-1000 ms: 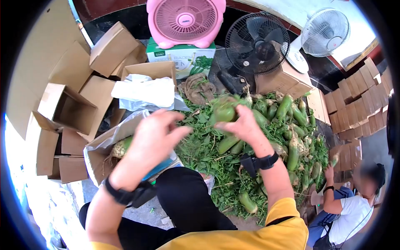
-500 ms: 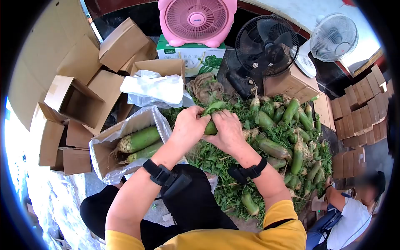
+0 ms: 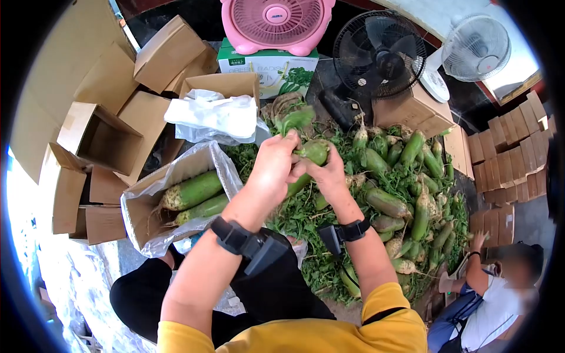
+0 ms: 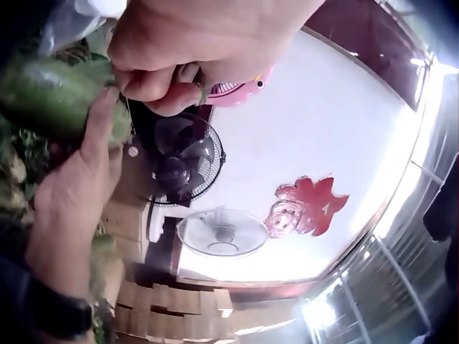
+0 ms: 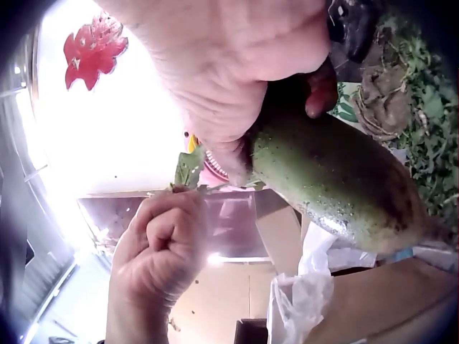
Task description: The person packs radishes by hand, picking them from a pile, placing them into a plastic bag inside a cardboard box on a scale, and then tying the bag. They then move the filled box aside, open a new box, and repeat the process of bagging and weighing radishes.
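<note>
My right hand (image 3: 331, 175) grips a green radish (image 3: 313, 151) near its top, in front of me over the leafy pile. In the right wrist view the radish (image 5: 337, 183) slants down from the palm, its green skin specked with dirt. Close beside it, my left hand (image 3: 271, 165) has its fingers curled round the radish leaves (image 3: 296, 120), which stick up blurred above the fist. In the right wrist view a torn leaf (image 5: 189, 168) shows over the left fist (image 5: 161, 244). The left wrist view has the left hand (image 4: 193, 50) right by the radish's end.
A plastic-lined carton (image 3: 136, 220) on the left holds green radishes (image 3: 194, 190). Many radishes lie on leaves (image 3: 388, 203) to the right. Behind stand a pink fan (image 3: 276, 23), a black fan (image 3: 379, 53) and a white fan (image 3: 477, 47). Another person (image 3: 494, 300) sits at right.
The left hand came from over the carton to the radish, and now grips its leaves, which rise above the fist. The right hand has kept hold of the radish.
</note>
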`<move>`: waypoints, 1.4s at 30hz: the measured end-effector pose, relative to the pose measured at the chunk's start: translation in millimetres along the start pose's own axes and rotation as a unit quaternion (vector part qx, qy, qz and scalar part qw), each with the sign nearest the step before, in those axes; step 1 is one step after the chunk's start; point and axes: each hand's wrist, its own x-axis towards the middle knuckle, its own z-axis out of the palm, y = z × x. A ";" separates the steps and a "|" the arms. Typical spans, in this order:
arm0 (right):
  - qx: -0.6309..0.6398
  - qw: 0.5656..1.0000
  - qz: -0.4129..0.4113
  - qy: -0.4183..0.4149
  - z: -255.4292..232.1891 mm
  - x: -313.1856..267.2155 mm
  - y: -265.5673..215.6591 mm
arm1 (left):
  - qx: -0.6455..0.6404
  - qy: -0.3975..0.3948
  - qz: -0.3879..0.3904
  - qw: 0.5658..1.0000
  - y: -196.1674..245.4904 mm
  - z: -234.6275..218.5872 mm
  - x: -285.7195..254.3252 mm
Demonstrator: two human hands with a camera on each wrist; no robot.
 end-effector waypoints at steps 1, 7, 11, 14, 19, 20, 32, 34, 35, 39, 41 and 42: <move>-0.044 0.999 -0.010 0.012 -4.6 0.2 1.0 | 0.080 0.003 0.009 0.997 0.4 -6.0 4.7; 0.037 0.985 0.041 0.165 -56.8 2.9 19.3 | 0.629 -0.042 -0.035 0.776 18.0 -37.7 24.0; 0.098 0.965 0.088 0.229 -86.3 3.8 33.1 | 0.734 0.017 0.248 0.632 8.0 -67.8 13.5; 0.059 0.963 0.095 0.244 -90.0 8.8 38.7 | 0.685 -0.011 0.156 0.711 42.5 -62.2 -23.5; -0.102 0.968 -0.073 0.216 -81.5 52.6 59.7 | 0.567 -0.016 0.106 0.817 78.4 -82.0 -73.3; -0.100 0.970 -0.071 0.212 -73.4 62.0 52.2 | 0.541 0.010 0.106 0.834 83.7 -83.5 -82.8; -0.515 0.856 -0.030 -0.019 22.8 105.2 159.0 | 0.499 0.079 0.088 0.859 82.8 -121.7 -82.4; -0.478 0.878 0.010 0.027 3.4 105.4 154.0 | 0.505 0.062 0.106 0.854 83.7 -123.4 -82.1; -0.386 0.921 0.031 0.039 -7.3 109.0 142.4 | 0.517 0.049 0.119 0.847 84.0 -124.2 -81.3; -0.240 0.955 0.003 0.175 -39.5 94.1 141.7 | 0.520 0.052 0.114 0.845 78.8 -129.4 -80.1; -0.206 0.953 0.000 0.221 -38.7 72.8 171.8 | 0.506 0.050 0.127 0.852 72.6 -130.9 -80.6; -0.280 0.927 0.024 0.250 -36.5 64.6 193.6 | 0.507 0.050 0.130 0.851 73.6 -128.5 -81.3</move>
